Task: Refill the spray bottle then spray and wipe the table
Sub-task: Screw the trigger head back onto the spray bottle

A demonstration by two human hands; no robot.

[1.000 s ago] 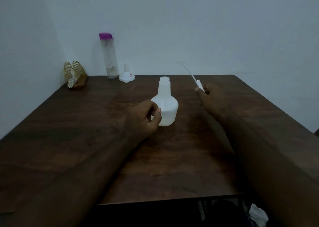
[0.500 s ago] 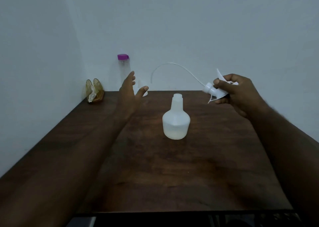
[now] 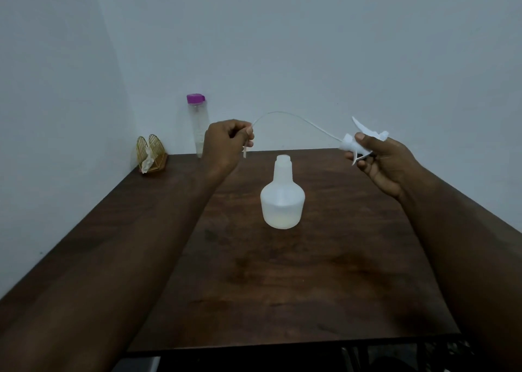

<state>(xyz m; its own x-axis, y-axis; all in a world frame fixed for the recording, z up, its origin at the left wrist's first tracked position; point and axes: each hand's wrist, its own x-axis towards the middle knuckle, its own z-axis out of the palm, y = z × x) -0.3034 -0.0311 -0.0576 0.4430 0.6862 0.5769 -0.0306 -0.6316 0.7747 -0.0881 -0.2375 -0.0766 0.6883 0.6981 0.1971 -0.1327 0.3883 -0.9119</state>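
Left hand (image 3: 226, 142) is covering the lower right side of the purple-capped bottle (image 3: 197, 122) and a stretch of tube (image 3: 285, 113). Right hand (image 3: 387, 162) is masking part of the spray head (image 3: 367, 134). White item (image 3: 147, 164) in gold holder (image 3: 157, 147) is showing too small to identify.

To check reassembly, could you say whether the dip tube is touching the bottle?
Apart: the head view shows table between the dip tube, pinched by the left hand, and the bottle.

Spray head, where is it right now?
The spray head is right of centre in the head view, held in the right hand up and right of the open bottle; the left hand pinches the end of its tube.
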